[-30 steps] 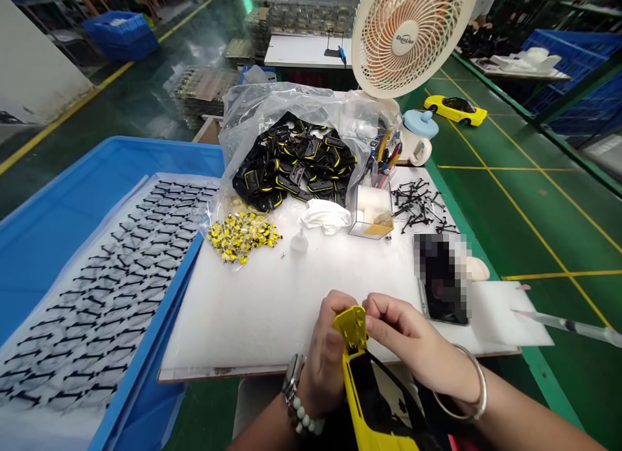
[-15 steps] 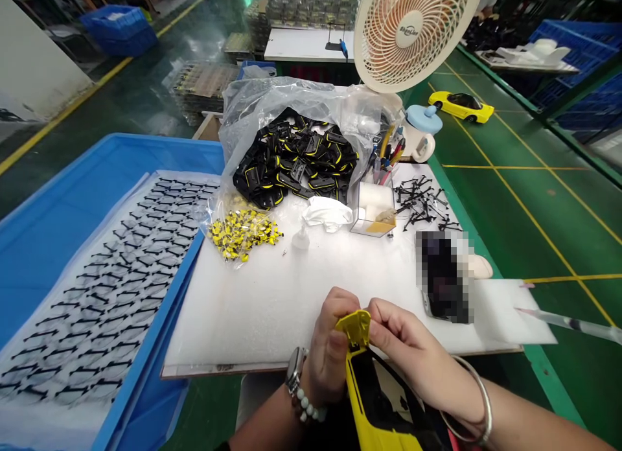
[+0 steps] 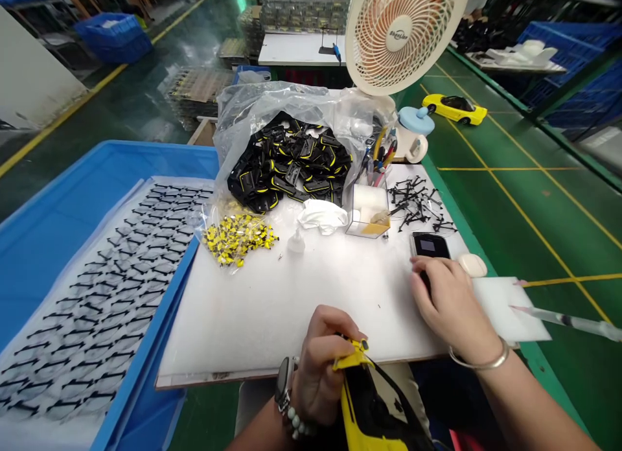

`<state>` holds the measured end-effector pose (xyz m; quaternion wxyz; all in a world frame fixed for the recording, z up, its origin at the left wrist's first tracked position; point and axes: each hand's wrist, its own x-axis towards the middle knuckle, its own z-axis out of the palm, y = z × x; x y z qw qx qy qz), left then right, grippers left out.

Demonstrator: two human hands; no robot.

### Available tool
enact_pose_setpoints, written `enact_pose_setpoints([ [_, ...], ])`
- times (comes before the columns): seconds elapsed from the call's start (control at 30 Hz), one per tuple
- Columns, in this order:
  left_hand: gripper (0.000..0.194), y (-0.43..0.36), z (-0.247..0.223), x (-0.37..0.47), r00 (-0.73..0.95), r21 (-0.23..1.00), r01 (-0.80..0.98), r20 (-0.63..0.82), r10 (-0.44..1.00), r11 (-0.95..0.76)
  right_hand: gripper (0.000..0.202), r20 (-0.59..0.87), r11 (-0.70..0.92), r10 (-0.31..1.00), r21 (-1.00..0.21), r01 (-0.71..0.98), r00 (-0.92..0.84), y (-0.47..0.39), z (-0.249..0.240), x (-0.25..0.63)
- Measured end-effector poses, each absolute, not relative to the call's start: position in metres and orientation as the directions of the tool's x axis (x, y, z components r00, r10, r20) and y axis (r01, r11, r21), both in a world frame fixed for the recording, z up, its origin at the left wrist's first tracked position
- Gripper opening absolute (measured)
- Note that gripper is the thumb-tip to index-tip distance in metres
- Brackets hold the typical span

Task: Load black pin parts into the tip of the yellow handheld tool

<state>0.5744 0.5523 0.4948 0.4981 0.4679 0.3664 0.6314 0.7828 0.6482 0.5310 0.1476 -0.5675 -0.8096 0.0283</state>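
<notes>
Many thin black parts [image 3: 415, 201] lie beyond the phone [image 3: 430, 245].

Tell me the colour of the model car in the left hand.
The model car is yellow and black, best seen in the head view.

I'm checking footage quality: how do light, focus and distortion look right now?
Head view: bright light on the white tabletop, hazy glare on the floor, upper left. Head view: left hand and right hand fairly sharp, distant stacks softer. Head view: blue tray stretched toward the lower-left corner, probably by a wide lens.
</notes>
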Motion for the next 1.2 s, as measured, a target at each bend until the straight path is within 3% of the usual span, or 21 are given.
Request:
enact_pose_setpoints([
  [0.13, 0.034, 0.558, 0.493, 0.581, -0.122, 0.865, -0.347, 0.342, 0.932, -0.363, 0.015, 0.169, 0.209, 0.964, -0.015, 0.978, -0.203, 0.643, 0.513, 0.809],
  [0.23, 0.044, 0.559, 0.500, 0.576, -0.030, 0.923, -0.285, 0.259, 0.965, -0.257, 0.011, 0.208, 0.185, 0.963, -0.060, 0.981, -0.169, 0.628, 0.516, 0.813],
  [0.33, 0.054, 0.559, 0.511, 0.568, 0.062, 0.967, -0.190, 0.183, 0.981, -0.168, 0.008, 0.234, 0.195, 0.961, -0.207, 0.959, -0.146, 0.615, 0.521, 0.807],
  [0.43, 0.058, 0.558, 0.518, 0.564, 0.084, 0.968, -0.190, 0.180, 0.980, -0.162, 0.009, 0.192, 0.261, 0.962, -0.437, 0.861, -0.195, 0.606, 0.524, 0.792],
  [0.6, 0.061, 0.557, 0.512, 0.565, 0.089, 0.967, -0.201, 0.179, 0.980, -0.159, 0.011, 0.037, 0.216, 0.933, -0.853, 0.475, -0.357, 0.593, 0.534, 0.759],
  [0.7, 0.062, 0.558, 0.512, 0.565, 0.095, 0.962, -0.211, 0.197, 0.976, -0.174, 0.008, -0.041, 0.083, 0.896, -0.963, 0.258, -0.443, 0.591, 0.546, 0.741],
  [0.83, 0.055, 0.560, 0.516, 0.568, 0.065, 0.952, -0.271, 0.163, 0.984, -0.140, 0.015, -0.068, 0.044, 0.834, -0.981, 0.190, -0.547, 0.600, 0.562, 0.724],
  [1.0, 0.038, 0.556, 0.509, 0.578, -0.045, 0.876, -0.439, 0.199, 0.979, -0.198, 0.029, -0.021, 0.269, 0.704, -0.917, 0.294, -0.710, 0.619, 0.573, 0.716],
  [1.2, 0.041, 0.556, 0.502, 0.580, -0.060, 0.868, -0.439, 0.231, 0.971, -0.233, 0.023, 0.008, 0.396, 0.605, -0.871, 0.292, -0.796, 0.625, 0.576, 0.720],
])
